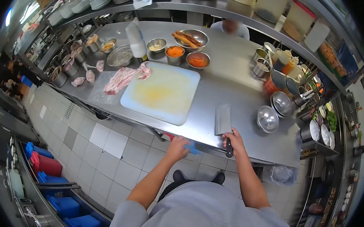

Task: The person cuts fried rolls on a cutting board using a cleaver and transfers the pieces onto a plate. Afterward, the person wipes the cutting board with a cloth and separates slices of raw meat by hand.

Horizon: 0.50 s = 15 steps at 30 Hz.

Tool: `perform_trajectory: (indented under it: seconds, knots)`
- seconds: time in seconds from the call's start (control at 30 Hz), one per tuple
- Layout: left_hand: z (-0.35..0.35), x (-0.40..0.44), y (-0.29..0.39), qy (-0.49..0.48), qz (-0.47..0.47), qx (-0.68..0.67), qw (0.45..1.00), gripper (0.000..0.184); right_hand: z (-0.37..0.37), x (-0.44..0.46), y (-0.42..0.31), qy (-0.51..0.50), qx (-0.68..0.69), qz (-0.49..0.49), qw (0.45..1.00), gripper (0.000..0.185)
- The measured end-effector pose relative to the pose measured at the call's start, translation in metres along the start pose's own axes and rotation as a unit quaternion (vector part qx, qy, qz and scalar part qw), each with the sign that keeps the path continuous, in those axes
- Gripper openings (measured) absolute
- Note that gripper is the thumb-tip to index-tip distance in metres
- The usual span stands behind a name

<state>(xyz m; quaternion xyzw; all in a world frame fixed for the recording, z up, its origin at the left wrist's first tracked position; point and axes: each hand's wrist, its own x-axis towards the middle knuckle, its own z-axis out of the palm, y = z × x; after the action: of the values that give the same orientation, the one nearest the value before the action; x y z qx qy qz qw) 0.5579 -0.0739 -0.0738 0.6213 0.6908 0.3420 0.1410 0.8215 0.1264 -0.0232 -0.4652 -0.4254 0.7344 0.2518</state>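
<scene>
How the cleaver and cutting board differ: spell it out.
The cleaver is in the right hand; the cutting board lies on the table. The cleaver has a grey blade and black handle; the board is whitish, patchily yellow. The cleaver is much smaller than the board. Both blade and board look roughly rectangular.

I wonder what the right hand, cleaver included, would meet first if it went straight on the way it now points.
Past bare steel tabletop, the right hand with its cleaver would probably meet the bowl of orange shreds first, or slip just right of it; height and line are unclear.
</scene>
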Motion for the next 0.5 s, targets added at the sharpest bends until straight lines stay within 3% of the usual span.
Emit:
perform_trajectory:
  seconds: [0.07, 0.13, 0.2, 0.23, 0.27, 0.33, 0.4, 0.43, 0.47, 0.5]
  knots:
    - [-0.02, -0.014, -0.014, 0.025, -0.017, -0.047, 0.998, 0.024, 0.018, 0.025, 0.003, 0.015, -0.01, -0.009, 1.0, 0.038]
    - [-0.044, -0.019, -0.015, 0.056, -0.168, -0.174, 0.969, 0.02, 0.038, 0.049, 0.008, 0.065, -0.022, -0.043, 0.997, 0.036]
    - [-0.073, -0.012, 0.004, 0.06, -0.204, -0.204, 0.956, 0.02, 0.052, 0.07, 0.014, 0.074, -0.067, -0.039, 0.994, 0.034]
    - [-0.082, -0.002, 0.014, 0.062, -0.236, -0.234, 0.941, 0.022, 0.058, 0.08, 0.018, 0.068, -0.157, -0.083, 0.982, 0.036]
    - [-0.081, 0.01, 0.015, 0.06, -0.234, -0.236, 0.941, 0.022, 0.061, 0.09, 0.021, 0.063, -0.246, -0.127, 0.959, 0.037]
    - [-0.072, 0.038, 0.018, 0.084, -0.189, -0.274, 0.939, 0.028, 0.07, 0.101, 0.023, 0.043, -0.206, -0.14, 0.968, 0.042]
    - [-0.058, 0.072, 0.022, 0.077, -0.171, -0.302, 0.935, 0.03, 0.081, 0.106, 0.016, 0.113, -0.376, -0.218, 0.894, 0.054]
    - [-0.048, 0.091, 0.024, 0.12, -0.136, -0.32, 0.93, 0.032, 0.093, 0.096, -0.002, 0.083, -0.234, -0.158, 0.956, 0.056]
    - [-0.041, 0.11, 0.025, 0.163, -0.102, -0.335, 0.922, 0.035, 0.106, 0.077, -0.025, 0.079, -0.233, -0.161, 0.956, 0.056]
    - [-0.04, 0.127, 0.03, 0.127, -0.116, -0.391, 0.904, 0.04, 0.12, 0.053, -0.047, 0.002, -0.042, -0.115, 0.992, 0.055]
